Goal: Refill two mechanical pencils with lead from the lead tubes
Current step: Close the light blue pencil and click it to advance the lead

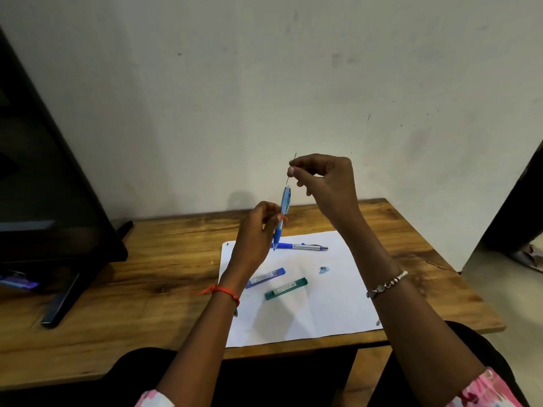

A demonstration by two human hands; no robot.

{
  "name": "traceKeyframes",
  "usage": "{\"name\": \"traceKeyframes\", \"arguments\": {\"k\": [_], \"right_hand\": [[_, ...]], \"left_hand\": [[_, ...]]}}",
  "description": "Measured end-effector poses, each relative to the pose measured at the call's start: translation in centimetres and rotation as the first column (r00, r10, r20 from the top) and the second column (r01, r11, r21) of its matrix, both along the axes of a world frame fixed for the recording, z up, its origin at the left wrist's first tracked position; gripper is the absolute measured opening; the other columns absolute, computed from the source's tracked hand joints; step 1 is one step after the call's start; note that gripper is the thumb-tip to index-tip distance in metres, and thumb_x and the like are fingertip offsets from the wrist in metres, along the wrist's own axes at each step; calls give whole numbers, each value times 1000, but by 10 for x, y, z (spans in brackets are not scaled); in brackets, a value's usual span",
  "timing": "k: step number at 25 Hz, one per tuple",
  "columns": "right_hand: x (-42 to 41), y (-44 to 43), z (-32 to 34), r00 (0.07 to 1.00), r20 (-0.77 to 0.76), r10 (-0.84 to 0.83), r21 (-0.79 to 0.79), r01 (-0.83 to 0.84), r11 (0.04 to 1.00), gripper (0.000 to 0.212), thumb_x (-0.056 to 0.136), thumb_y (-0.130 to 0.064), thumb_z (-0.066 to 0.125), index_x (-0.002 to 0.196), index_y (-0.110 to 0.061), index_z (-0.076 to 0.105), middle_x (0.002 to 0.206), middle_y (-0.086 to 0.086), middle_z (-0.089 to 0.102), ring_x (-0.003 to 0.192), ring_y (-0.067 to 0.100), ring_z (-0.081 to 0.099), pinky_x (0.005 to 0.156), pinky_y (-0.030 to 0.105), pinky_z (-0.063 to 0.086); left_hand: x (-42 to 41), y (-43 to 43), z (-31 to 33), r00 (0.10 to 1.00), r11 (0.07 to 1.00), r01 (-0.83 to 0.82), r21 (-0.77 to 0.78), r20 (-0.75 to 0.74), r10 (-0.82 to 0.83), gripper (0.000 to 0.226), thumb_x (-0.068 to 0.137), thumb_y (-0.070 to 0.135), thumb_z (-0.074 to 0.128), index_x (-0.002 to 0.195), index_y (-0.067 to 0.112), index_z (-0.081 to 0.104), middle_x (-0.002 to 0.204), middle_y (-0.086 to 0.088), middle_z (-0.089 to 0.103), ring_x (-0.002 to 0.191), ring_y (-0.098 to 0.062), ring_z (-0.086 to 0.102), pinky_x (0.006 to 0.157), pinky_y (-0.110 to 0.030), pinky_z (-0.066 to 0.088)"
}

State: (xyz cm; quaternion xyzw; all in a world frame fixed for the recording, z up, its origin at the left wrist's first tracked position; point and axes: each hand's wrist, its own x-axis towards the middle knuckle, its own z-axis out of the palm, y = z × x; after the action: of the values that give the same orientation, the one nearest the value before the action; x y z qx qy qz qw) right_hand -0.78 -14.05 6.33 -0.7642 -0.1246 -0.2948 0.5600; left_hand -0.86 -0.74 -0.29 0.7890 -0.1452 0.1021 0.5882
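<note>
My left hand (260, 223) grips a light blue mechanical pencil (283, 205) upright above the table, its tip pointing down and its top end open. Just above that open end, my right hand (321, 179) pinches a thin dark lead (287, 180) between thumb and forefinger, the lead's lower end close to the pencil's top. On the white paper (323, 312) lie a second pencil (302, 246), blue and silver, a purple lead tube (267, 277), a green lead tube (285, 288) and a small blue cap (323, 270).
The paper lies on a wooden table (147, 259) against a pale wall. A dark monitor (44, 186) on its stand fills the table's left side. At the far right the table ends and the floor shows.
</note>
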Motion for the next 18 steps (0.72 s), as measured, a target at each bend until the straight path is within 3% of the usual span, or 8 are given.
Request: {"name": "traceKeyframes", "arguments": {"k": [4,10,14,18], "right_hand": [[1,-2,0,1000,15,-5,21,5,1000,16,82,-9,67,95,-2,71,81,3,67,56,-6,58,50,5,42],[1,-3,-1,1000,8,-9,7,9,1000,17,82,-10,67,96,-2,71,83,2,67,57,-7,59,51,4,41],[2,-4,-1,1000,10,-4,7,4,1000,17,82,-10,67,96,-2,71,83,2,67,56,-7,58,51,4,41],[2,-4,-3,1000,-8,6,-21,-7,1000,16,82,-10,66,95,-2,71,83,2,67,56,-7,58,50,4,41]], "left_hand": [[3,0,-1,1000,1000,-2,7,-5,3,5,91,14,49,96,14,49,100,-8,61,95,-25,61,81,-29,51],[4,0,-3,1000,1000,-10,4,-7,10,8,91,14,50,98,11,50,99,-7,60,92,-22,60,73,-18,48],[5,1,-4,1000,1000,-3,0,-7,3,9,91,13,50,99,10,51,103,-12,62,94,-24,61,74,-20,49],[5,1,-4,1000,999,-21,40,16,20,14,91,14,50,102,6,52,98,-5,59,90,-18,59,67,-10,47]]}}
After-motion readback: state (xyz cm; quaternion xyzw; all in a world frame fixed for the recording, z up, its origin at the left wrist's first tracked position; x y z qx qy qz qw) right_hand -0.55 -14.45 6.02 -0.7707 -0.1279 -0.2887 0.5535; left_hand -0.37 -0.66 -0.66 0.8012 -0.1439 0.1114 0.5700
